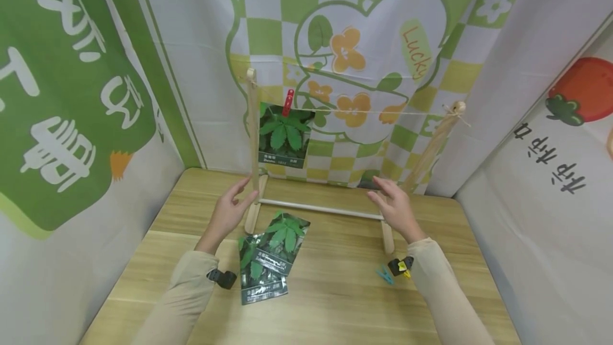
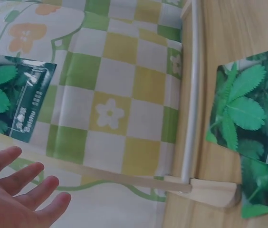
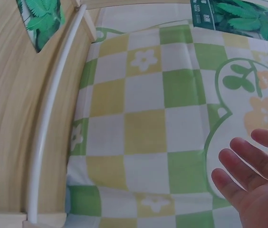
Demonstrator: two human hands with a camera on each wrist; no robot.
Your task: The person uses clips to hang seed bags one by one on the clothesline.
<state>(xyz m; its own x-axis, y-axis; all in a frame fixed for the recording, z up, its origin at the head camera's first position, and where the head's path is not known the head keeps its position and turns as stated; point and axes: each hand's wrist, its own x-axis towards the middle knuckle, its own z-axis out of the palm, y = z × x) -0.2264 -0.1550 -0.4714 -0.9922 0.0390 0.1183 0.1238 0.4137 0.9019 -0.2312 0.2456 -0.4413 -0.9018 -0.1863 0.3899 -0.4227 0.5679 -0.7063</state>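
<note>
- Stand [image 1: 321,208]: upright at the far side of the table [image 1: 335,297], before the cloth [image 1: 263,31]. The bar [image 1: 297,205] joins its base, probably to keep the left post [image 1: 253,132] and right post [image 1: 433,140] apart.
- Feet: the left foot [image 1: 251,221] and right foot [image 1: 388,238] run from far to near, presumably to resist tipping.
- String [image 1: 369,112]: tied near both post tops and spanning the gap, which gives a raised line for hanging.
- Hung card [image 1: 286,137]: suspended beside the left post, leaf picture facing near. The red clip [image 1: 288,103] fixes its top edge to the string; the rest of the line to the right bears no card.
- Left hand [image 1: 227,212]: beside the lower left post, fingers spread and slightly bent, pinching nothing. Contact with the post cannot be told.
- Right hand [image 1: 396,209]: beside the lower right post, fingers likewise spread, with nothing held. Contact cannot be told here either. The paired position — one hand at each end — would suit steadying the stand.
- Loose cards: the upper card [image 1: 283,241] partly covers the lower card [image 1: 263,289] on the table, left of centre and near the left foot; both lie face up, so the print is readable.
- Blue clip [image 1: 385,275]: on the table near the right foot. A yellow item [image 1: 407,274] shows beside the right wrist, too covered to identify.
</note>
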